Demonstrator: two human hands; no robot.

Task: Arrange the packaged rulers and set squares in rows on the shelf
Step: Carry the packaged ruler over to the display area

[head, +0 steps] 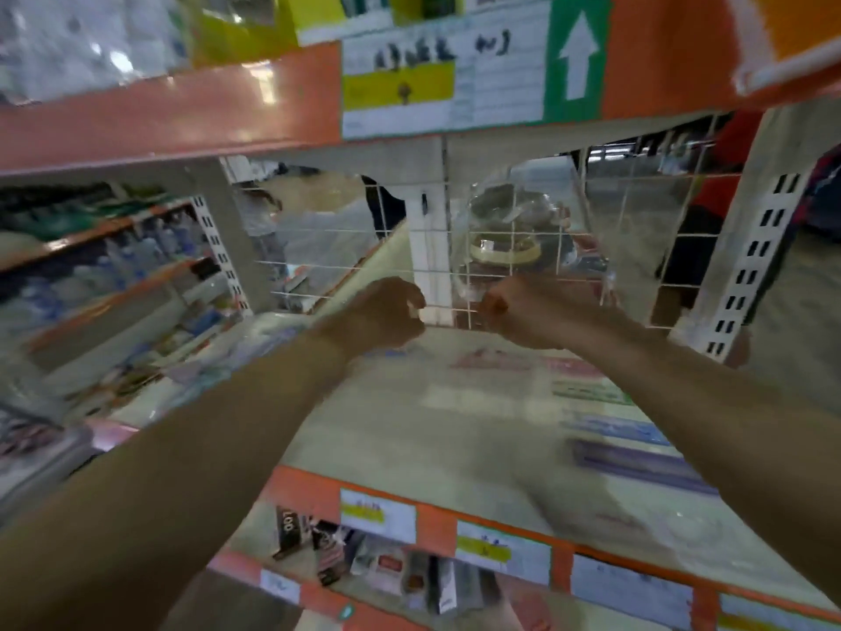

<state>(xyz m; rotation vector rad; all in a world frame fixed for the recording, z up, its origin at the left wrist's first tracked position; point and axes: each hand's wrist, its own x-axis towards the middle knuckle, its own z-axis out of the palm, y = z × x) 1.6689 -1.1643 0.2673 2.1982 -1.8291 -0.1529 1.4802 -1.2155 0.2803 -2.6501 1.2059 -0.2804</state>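
Flat packaged rulers (610,430) lie in a blurred row along the right side of the shelf (409,430). A clear packet (514,230) stands upright at the far end against the wire mesh back (327,248). The right hand (528,311) sits just under that packet, and the left hand (387,314) is close beside it. Both have curled fingers, but blur hides whether either grips anything. Price labels (377,514) line the near orange edge.

Orange shelf edges (437,528) carry paper labels (377,514); a white wire grid (637,211) backs the bay between slotted uprights (746,271).
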